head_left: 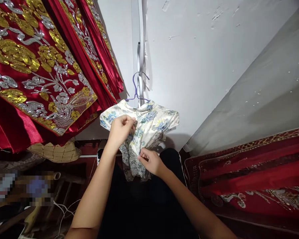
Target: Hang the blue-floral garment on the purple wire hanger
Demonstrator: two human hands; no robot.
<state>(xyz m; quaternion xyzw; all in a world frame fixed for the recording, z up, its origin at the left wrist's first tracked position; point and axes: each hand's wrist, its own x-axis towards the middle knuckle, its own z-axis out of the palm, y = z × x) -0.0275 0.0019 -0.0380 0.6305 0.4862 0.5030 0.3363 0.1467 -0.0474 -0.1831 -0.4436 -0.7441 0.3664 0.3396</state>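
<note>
A small cream dress with blue flowers (153, 124) hangs on a purple hanger (136, 89) from a hook on the white wall. My left hand (121, 129) pinches the cloth near the collar, fingers closed on it. Lower down, my right hand (150, 161) grips the dress's front at about waist height, fingers also closed on the fabric. Both arms reach up from the bottom of the view.
Red garments with gold and silver embroidery (40, 66) hang at the left. More red embroidered cloth (251, 176) lies at the right. A grey panel (264, 93) leans against the wall. Cables (64, 212) and clutter sit at the lower left.
</note>
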